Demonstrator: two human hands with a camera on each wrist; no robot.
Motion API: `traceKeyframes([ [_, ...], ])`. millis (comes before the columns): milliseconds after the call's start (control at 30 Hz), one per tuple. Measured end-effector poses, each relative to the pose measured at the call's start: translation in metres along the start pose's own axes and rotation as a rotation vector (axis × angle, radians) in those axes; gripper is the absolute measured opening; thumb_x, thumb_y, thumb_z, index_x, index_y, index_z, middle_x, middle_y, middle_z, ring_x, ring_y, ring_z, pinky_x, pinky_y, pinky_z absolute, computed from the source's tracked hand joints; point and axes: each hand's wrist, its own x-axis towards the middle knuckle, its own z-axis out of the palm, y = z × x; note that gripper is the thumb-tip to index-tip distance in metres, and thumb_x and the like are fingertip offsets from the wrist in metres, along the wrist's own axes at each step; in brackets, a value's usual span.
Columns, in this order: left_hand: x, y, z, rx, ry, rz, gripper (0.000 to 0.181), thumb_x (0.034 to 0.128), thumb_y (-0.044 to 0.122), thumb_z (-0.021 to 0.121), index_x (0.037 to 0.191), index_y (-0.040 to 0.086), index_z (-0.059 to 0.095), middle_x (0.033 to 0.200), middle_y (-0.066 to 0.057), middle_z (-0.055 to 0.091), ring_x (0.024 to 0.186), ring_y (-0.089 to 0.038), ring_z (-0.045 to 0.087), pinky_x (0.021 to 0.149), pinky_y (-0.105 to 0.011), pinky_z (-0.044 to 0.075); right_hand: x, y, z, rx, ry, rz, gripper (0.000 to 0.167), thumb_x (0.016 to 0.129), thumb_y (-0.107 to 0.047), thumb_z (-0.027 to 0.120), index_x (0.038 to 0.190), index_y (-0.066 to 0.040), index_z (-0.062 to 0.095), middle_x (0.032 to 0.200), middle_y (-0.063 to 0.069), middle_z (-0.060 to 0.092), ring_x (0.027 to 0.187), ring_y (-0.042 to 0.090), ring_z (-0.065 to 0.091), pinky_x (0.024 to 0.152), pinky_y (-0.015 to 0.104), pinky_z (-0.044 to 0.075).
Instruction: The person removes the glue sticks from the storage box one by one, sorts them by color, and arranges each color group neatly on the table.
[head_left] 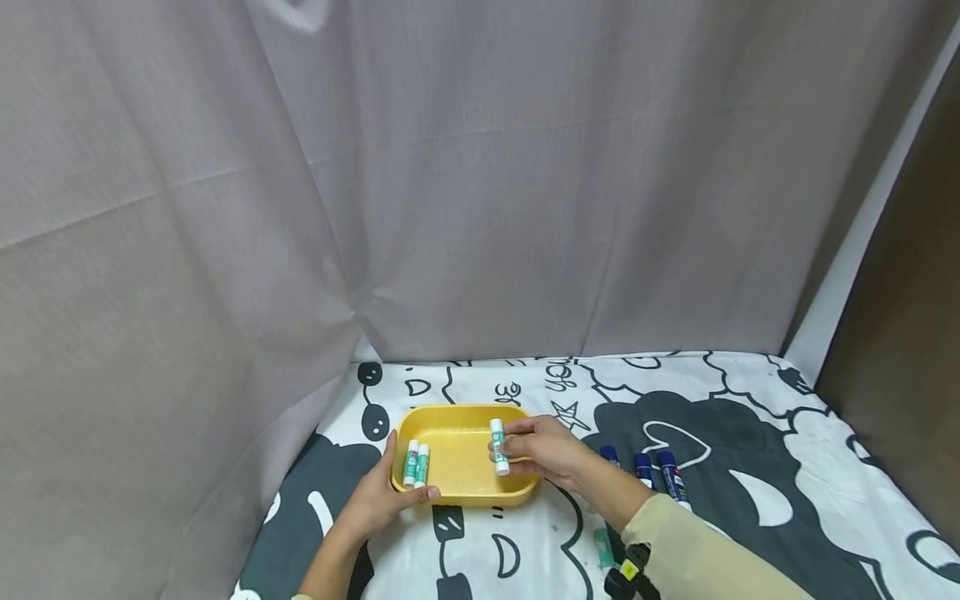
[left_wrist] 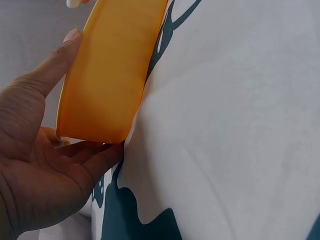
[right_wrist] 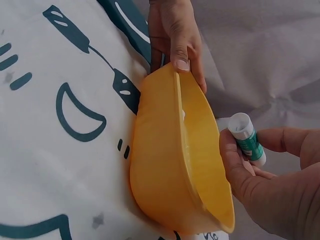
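A yellow plastic tray (head_left: 468, 496) lies on the patterned cloth, with two white-and-green glue sticks (head_left: 422, 465) side by side in its left end. My left hand (head_left: 381, 493) grips that end, thumb along the near rim and fingers round the side; the left wrist view shows the thumb pressed to the tray wall (left_wrist: 102, 75). Over the tray's right part, my right hand (head_left: 551, 454) pinches another glue stick (head_left: 499, 447) between thumb and fingers, nearly upright. In the right wrist view this glue stick (right_wrist: 248, 142) is beside the rim, apart from it.
Several blue-capped tubes (head_left: 670, 477) lie on the cloth to the right, partly behind my right forearm. A green-labelled stick (head_left: 603, 546) lies near my right wrist, partly covered by the wrist camera (head_left: 630, 575). A grey curtain (head_left: 480, 208) hangs behind the cloth-covered surface (head_left: 517, 575).
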Motion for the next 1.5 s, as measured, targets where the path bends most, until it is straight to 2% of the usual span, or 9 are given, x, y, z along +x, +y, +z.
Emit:
traceKeyframes([
  [300, -0.001, -0.001, 0.0, 0.006, -0.008, -0.002, 0.145, 0.0775, 0.042, 0.103, 0.179, 0.012, 0.003, 0.174, -0.032, 0.038, 0.159, -0.051, 0.042, 0.13, -0.07, 0.034, -0.018, -0.002, -0.014, -0.047, 0.039, 0.012, 0.047, 0.101, 0.0, 0.074, 0.145, 0.01, 0.06, 0.13, 0.023, 0.079, 0.112, 0.03, 0.081, 0.092, 0.042, 0.069],
  [600, 0.0, 0.002, -0.001, 0.018, -0.014, -0.01, 0.145, 0.0779, 0.044, 0.102, 0.179, 0.013, 0.003, 0.176, -0.031, 0.036, 0.16, -0.05, 0.041, 0.13, -0.071, 0.033, -0.038, -0.001, -0.032, -0.088, 0.043, -0.014, 0.047, 0.102, -0.002, 0.072, 0.145, 0.011, 0.058, 0.132, 0.024, 0.077, 0.114, 0.03, 0.08, 0.095, 0.041, 0.069],
  [900, 0.0, 0.002, -0.001, 0.038, -0.013, -0.013, 0.145, 0.0779, 0.045, 0.102, 0.179, 0.013, 0.003, 0.175, -0.033, 0.035, 0.159, -0.052, 0.041, 0.13, -0.071, 0.034, -0.055, 0.002, -0.051, -0.135, 0.103, 0.026, 0.05, 0.102, -0.002, 0.073, 0.147, 0.012, 0.058, 0.132, 0.024, 0.073, 0.107, 0.025, 0.079, 0.093, 0.043, 0.069],
  [1267, -0.001, 0.004, -0.003, 0.026, -0.014, -0.024, 0.145, 0.0782, 0.044, 0.102, 0.179, 0.013, 0.003, 0.176, -0.031, 0.034, 0.159, -0.051, 0.043, 0.13, -0.071, 0.034, -0.071, 0.017, -0.08, -0.152, 0.135, 0.043, 0.057, 0.103, -0.003, 0.07, 0.151, 0.018, 0.05, 0.132, 0.026, 0.077, 0.112, 0.027, 0.08, 0.091, 0.042, 0.068],
  [1500, -0.002, 0.004, -0.002, 0.034, -0.012, -0.018, 0.145, 0.0783, 0.045, 0.102, 0.179, 0.012, 0.003, 0.176, -0.031, 0.034, 0.16, -0.052, 0.041, 0.13, -0.071, 0.033, -0.082, 0.031, -0.097, -0.146, 0.132, 0.054, 0.06, 0.102, 0.0, 0.071, 0.151, 0.023, 0.046, 0.135, 0.032, 0.068, 0.11, 0.025, 0.078, 0.092, 0.044, 0.069],
])
